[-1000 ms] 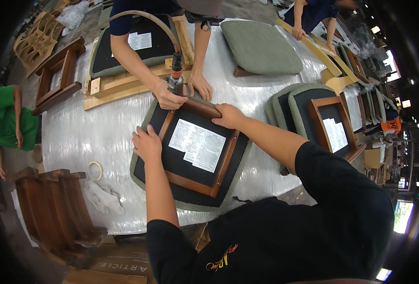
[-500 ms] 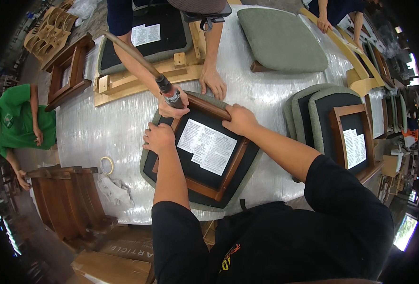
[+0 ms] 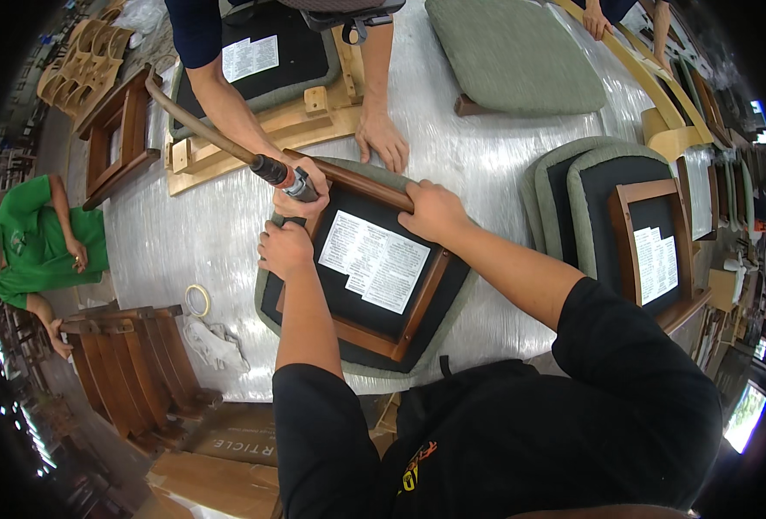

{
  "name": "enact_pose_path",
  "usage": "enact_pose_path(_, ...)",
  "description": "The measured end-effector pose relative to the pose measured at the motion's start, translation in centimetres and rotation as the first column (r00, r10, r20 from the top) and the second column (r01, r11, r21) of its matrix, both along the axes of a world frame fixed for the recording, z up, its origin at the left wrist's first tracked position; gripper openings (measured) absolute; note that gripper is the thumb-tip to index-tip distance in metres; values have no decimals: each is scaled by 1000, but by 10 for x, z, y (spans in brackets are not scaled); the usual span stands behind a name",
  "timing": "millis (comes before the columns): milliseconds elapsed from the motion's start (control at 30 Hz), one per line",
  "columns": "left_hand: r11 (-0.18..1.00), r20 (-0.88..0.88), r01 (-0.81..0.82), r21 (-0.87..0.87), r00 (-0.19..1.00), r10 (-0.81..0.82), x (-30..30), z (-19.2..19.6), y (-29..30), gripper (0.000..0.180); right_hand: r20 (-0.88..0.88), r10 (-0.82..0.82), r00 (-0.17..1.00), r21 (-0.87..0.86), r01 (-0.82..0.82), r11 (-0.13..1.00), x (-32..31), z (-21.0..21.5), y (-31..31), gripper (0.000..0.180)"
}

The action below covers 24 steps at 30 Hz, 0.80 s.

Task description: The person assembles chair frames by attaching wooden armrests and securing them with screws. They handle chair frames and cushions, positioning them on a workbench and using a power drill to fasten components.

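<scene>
An upturned chair seat (image 3: 439, 346), green upholstery with a black underside, lies on the plastic-covered table in front of me. On it rests a brown wooden frame (image 3: 374, 336) around white paper labels (image 3: 376, 262). My right hand (image 3: 435, 210) grips the frame's far rail near its right corner. At the left side, my left hand (image 3: 286, 249) is closed over the edge of the frame and seat; its fingertips are partly hidden. Just beyond it, a co-worker's hand (image 3: 303, 201) holds a hose-fed power driver (image 3: 279, 176) at the frame's far left corner.
More upturned green seats (image 3: 595, 203) stack at the right. A green cushion (image 3: 517, 60) lies at the back. Wooden jig pieces (image 3: 266, 130) sit by the co-worker. A tape roll (image 3: 197, 300), a white glove (image 3: 217, 344) and brown wooden frames (image 3: 132, 363) are at the left.
The co-worker's driver has tilted over, its hose end swinging left. My left hand's fingers have drawn in closer to the frame; my right hand keeps its hold on the rail.
</scene>
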<state>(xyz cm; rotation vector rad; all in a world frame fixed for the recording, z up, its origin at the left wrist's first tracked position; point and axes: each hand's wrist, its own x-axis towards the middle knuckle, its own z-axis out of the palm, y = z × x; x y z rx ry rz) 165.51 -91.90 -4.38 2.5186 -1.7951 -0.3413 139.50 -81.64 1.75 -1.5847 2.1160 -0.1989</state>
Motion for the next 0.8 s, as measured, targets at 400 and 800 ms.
enact_pose_path(400, 1000, 22, 11, -3, 1000, -11, -1, 3, 1, 46, -18, 8, 1000, -15, -8, 1000, 2, 1, 2, 44)
enact_pose_path(800, 1000, 18, 5, 4, 1000, -6, -1, 5, 3, 46, -31, 21, 999, 16, -21, 1000, 3, 4, 4, 46)
